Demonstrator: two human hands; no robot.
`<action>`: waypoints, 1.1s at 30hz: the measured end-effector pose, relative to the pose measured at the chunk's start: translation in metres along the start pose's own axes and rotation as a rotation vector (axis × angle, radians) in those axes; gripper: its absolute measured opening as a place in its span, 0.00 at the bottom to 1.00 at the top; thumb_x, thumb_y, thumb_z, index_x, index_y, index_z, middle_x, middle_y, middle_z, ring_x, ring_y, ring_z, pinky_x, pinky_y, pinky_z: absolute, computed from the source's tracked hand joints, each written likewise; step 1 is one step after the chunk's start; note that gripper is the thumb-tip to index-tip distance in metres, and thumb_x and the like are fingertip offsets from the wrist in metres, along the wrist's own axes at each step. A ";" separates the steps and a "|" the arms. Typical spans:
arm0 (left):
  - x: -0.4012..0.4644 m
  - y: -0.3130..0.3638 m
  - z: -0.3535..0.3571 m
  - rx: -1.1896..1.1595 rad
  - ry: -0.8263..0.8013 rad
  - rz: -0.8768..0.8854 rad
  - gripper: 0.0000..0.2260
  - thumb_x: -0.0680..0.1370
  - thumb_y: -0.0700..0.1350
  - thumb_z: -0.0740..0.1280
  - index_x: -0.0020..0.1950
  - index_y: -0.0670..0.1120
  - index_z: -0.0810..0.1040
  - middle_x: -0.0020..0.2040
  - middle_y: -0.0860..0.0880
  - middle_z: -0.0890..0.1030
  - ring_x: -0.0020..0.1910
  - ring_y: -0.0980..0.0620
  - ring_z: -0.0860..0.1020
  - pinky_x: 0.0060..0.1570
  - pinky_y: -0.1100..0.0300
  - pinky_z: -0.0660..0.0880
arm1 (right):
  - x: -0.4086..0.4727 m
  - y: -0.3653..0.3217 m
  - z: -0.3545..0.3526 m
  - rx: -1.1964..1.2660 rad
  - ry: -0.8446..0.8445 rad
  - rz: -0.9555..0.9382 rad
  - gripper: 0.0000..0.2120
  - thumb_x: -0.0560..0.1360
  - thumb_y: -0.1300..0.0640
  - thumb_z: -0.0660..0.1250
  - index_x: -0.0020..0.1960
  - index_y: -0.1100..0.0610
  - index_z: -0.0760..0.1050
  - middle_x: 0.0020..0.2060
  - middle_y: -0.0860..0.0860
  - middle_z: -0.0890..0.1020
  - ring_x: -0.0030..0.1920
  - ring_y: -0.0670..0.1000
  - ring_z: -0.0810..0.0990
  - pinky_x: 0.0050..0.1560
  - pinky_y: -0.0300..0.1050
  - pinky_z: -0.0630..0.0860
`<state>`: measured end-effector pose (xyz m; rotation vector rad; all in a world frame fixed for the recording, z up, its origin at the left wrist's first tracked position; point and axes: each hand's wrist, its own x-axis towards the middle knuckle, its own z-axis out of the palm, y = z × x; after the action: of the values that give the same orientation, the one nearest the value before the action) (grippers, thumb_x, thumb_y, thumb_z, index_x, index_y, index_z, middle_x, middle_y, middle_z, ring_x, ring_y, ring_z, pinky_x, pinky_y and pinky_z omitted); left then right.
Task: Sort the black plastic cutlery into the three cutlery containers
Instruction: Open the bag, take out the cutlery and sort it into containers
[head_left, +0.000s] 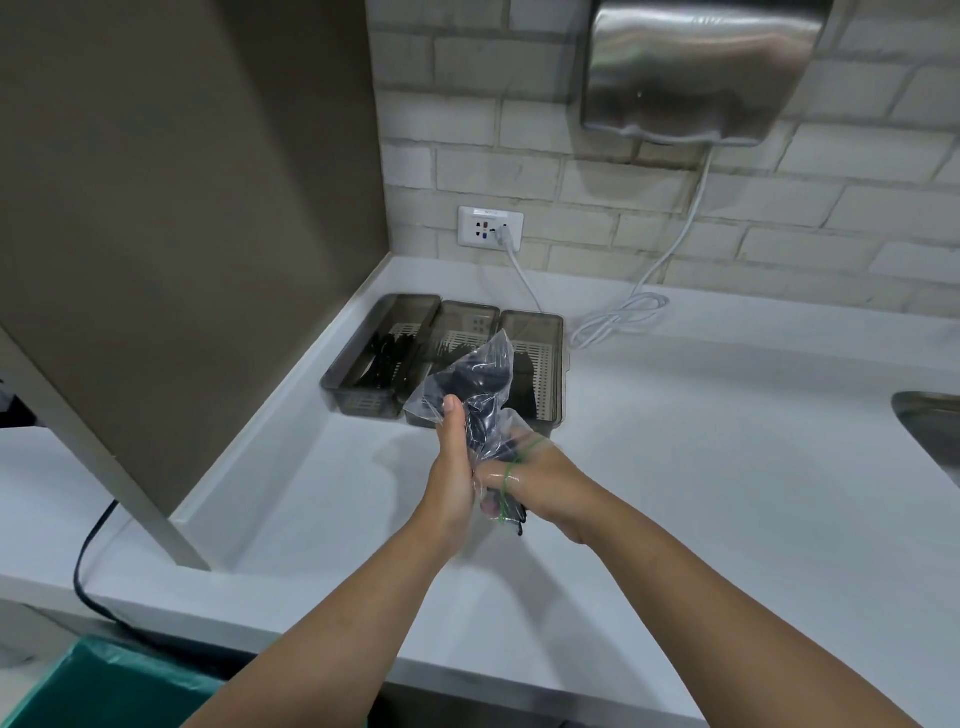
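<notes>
Black plastic cutlery (470, 387) sits bunched inside a clear plastic bag (462, 384), held in the air above the white counter (675, 467), just in front of the three cutlery containers.

Left to right: left container (382, 353) holds some black pieces already; middle container (460, 338) is partly hidden behind the bag, contents unclear; right container (540, 358) shows dark pieces along its left side. All three stand side by side, touching, near the back corner.

Left hand (454, 467): closed around the bag's gathered neck, thumb pointing up along the plastic, forearm reaching in from lower left. Right hand (540, 475): closed on the lower end of the bundle, where a green rubber band (511, 475) loops over its fingers and handle ends poke out below. Forearm comes in from lower right; wrists nearly meet.

Judged step: freeing the bundle (band and bag) before sorting. To do it well:
- keep the left grip firm on the neck so pieces do not spill;
- slide the band fully off rather than stretching it, since it could snap back;
- draw the cutlery out over the counter, close to the containers;
- check piece type before dropping into each container; types are not readable here.
</notes>
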<state>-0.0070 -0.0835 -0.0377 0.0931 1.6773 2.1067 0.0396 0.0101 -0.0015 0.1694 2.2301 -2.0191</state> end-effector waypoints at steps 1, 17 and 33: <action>-0.001 0.000 0.002 -0.004 0.025 0.019 0.30 0.77 0.70 0.47 0.62 0.56 0.78 0.49 0.47 0.86 0.43 0.48 0.84 0.44 0.50 0.79 | 0.000 -0.002 0.000 -0.013 0.019 -0.006 0.16 0.70 0.71 0.64 0.42 0.49 0.72 0.27 0.48 0.78 0.26 0.50 0.74 0.31 0.41 0.72; 0.005 0.016 -0.013 -0.308 0.310 0.124 0.15 0.78 0.59 0.65 0.56 0.50 0.81 0.48 0.50 0.86 0.49 0.50 0.84 0.51 0.53 0.79 | -0.006 0.004 0.003 -0.100 0.121 0.046 0.11 0.67 0.59 0.68 0.48 0.56 0.71 0.30 0.54 0.78 0.29 0.54 0.74 0.32 0.46 0.67; 0.019 0.012 -0.046 -0.082 0.568 0.193 0.07 0.77 0.52 0.69 0.42 0.52 0.83 0.40 0.52 0.84 0.39 0.54 0.79 0.48 0.57 0.76 | -0.013 0.014 -0.003 -0.169 -0.012 0.255 0.04 0.78 0.57 0.65 0.48 0.56 0.70 0.32 0.52 0.68 0.26 0.48 0.63 0.25 0.37 0.58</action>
<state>-0.0421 -0.1203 -0.0425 -0.4236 1.9442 2.5064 0.0546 0.0143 -0.0129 0.4005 2.2278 -1.6906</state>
